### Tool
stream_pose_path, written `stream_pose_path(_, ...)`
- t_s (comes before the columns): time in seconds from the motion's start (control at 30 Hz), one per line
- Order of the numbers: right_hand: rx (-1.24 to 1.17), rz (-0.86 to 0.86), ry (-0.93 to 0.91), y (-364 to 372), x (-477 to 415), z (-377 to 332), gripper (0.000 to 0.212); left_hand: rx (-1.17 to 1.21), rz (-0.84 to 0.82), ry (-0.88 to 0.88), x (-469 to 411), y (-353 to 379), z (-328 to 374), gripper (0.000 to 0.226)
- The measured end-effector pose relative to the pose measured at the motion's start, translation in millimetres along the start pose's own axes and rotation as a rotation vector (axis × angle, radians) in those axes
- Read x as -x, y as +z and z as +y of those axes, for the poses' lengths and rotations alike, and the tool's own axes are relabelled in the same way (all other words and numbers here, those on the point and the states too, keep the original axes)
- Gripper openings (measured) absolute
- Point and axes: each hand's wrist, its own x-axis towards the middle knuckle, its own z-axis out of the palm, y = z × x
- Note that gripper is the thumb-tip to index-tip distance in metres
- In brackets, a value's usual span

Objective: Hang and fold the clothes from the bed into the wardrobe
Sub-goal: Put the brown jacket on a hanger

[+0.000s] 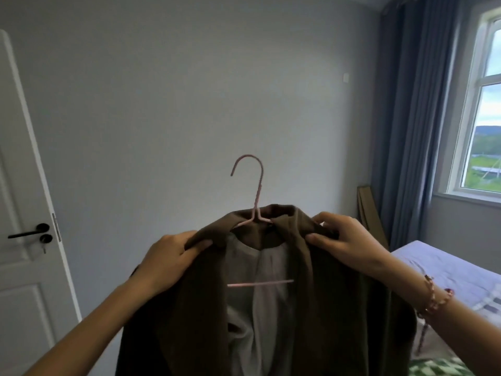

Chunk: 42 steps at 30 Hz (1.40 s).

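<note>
A dark brown jacket (pixel 330 308) with a pale grey lining hangs open-fronted on a pink wire hanger (pixel 256 191), held up in front of me. The hanger's hook rises free above the collar, and its lower bar shows across the lining. My left hand (pixel 168 260) pinches the left shoulder of the jacket near the collar. My right hand (pixel 344 240) pinches the right side of the collar, with a beaded bracelet on that wrist. The wardrobe is not in view.
A white door (pixel 24 240) with a black handle stands at the left. A bare grey wall fills the middle. The bed (pixel 447 270) with a lilac sheet lies at the right, below blue curtains (pixel 406 131) and a window (pixel 485 118). Boards lean in the corner.
</note>
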Motion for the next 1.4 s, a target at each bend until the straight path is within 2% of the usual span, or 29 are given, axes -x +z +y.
stream_pose_path(0.03,0.006,0.012,-0.014,4.3,2.5,-3.8,0.005,-0.004,0.003,0.012,2.7,9.2,5.2,0.058)
stream_pose_path(0.1,0.081,0.083,-0.029,10.1,7.1,-12.1,0.013,-0.053,0.007,0.040,7.8,31.8,18.6,0.066)
stream_pose_path(0.17,0.144,0.147,-0.016,9.1,11.2,-16.2,0.010,-0.121,0.068,0.059,11.0,49.8,24.0,0.057)
stream_pose_path(0.23,0.168,0.163,0.018,4.4,17.7,-16.2,0.008,-0.136,0.031,0.002,12.8,49.5,18.7,0.049)
stream_pose_path(0.3,0.151,0.147,0.060,-1.2,26.4,-12.5,0.010,-0.216,-0.105,-0.056,13.7,39.9,7.9,0.047)
stream_pose_path(0.37,0.166,0.110,0.088,-3.2,33.9,-9.2,0.012,-0.494,-0.186,-0.049,10.2,29.4,1.9,0.034)
stream_pose_path(0.43,0.286,0.028,0.095,-1.0,42.7,-7.6,0.014,-0.664,-0.190,-0.083,2.7,17.3,2.0,0.023)
stream_pose_path(0.47,0.366,-0.028,0.074,1.9,47.7,-7.9,0.016,-0.669,-0.158,-0.129,-0.6,9.1,4.4,0.021)
stream_pose_path(0.5,0.440,-0.089,0.046,6.0,51.0,-9.0,0.017,-0.627,-0.079,-0.184,-5.8,-0.2,6.2,0.021)
stream_pose_path(0.57,0.522,-0.192,0.030,16.1,55.4,-14.4,0.018,-0.439,0.211,-0.280,-10.0,-18.7,13.9,0.019)
stream_pose_path(0.63,0.503,-0.184,0.080,20.1,53.8,-19.4,0.017,-0.241,0.451,-0.368,-8.7,-24.6,28.0,0.021)
stream_pose_path(0.67,0.450,-0.152,0.127,19.8,54.3,-21.4,0.016,-0.208,0.474,-0.392,-3.4,-22.8,35.7,0.025)
stream_pose_path(0.73,0.328,-0.045,0.203,12.2,54.5,-19.5,0.012,-0.266,0.342,-0.371,5.3,-11.5,43.0,0.026)
stream_pose_path(0.8,0.209,0.055,0.241,1.6,56.3,-14.8,0.008,-0.435,0.173,-0.338,21.1,-7.3,52.4,0.023)
stream_pose_path(0.87,0.078,0.097,0.242,-5.4,58.0,-11.9,0.007,-0.599,0.062,-0.273,40.4,2.8,66.2,0.027)
stream_pose_path(0.9,0.008,0.100,0.242,-5.7,59.5,-12.8,0.008,-0.608,-0.006,-0.221,55.1,12.0,75.4,0.032)
stream_pose_path(0.93,-0.053,0.101,0.247,-5.5,60.9,-13.6,0.007,-0.524,-0.092,-0.151,70.2,23.2,83.4,0.038)
stream_pose_path(1.0,-0.157,0.117,0.250,-4.8,65.4,-16.2,0.005,-0.143,-0.350,-0.069,94.8,33.0,93.5,0.039)
stream_pose_path(1.03,-0.211,0.123,0.252,-4.9,68.5,-17.7,0.004,-0.028,-0.357,-0.040,95.5,25.7,93.5,0.035)
stream_pose_path(1.07,-0.260,0.127,0.253,-6.4,71.7,-18.9,0.004,-0.018,-0.203,0.021,87.9,19.0,85.3,0.035)
stream_pose_path(1.1,-0.296,0.127,0.253,-7.6,73.9,-20.4,0.005,-0.115,-0.002,0.094,76.3,14.0,72.0,0.041)
stream_pose_path(1.13,-0.318,0.122,0.254,-9.1,75.1,-22.2,0.006,-0.221,0.111,0.149,65.0,7.9,62.5,0.049)
stream_pose_path(1.17,-0.333,0.108,0.257,-9.7,76.4,-24.0,0.006,-0.246,0.087,0.147,56.7,4.1,57.0,0.053)
stream_pose_path(1.27,-0.394,0.044,0.276,-8.2,76.4,-28.1,0.004,-0.112,-0.234,0.058,42.2,11.5,46.1,0.032)
stream_pose_path(1.33,-0.367,0.025,0.278,-7.1,76.1,-28.5,0.002,0.015,-0.178,0.111,39.6,15.6,37.0,0.027)
stream_pose_path(1.4,-0.262,0.060,0.302,-8.2,73.1,-27.6,0.012,0.119,-0.034,0.212,40.8,12.7,30.4,0.031)
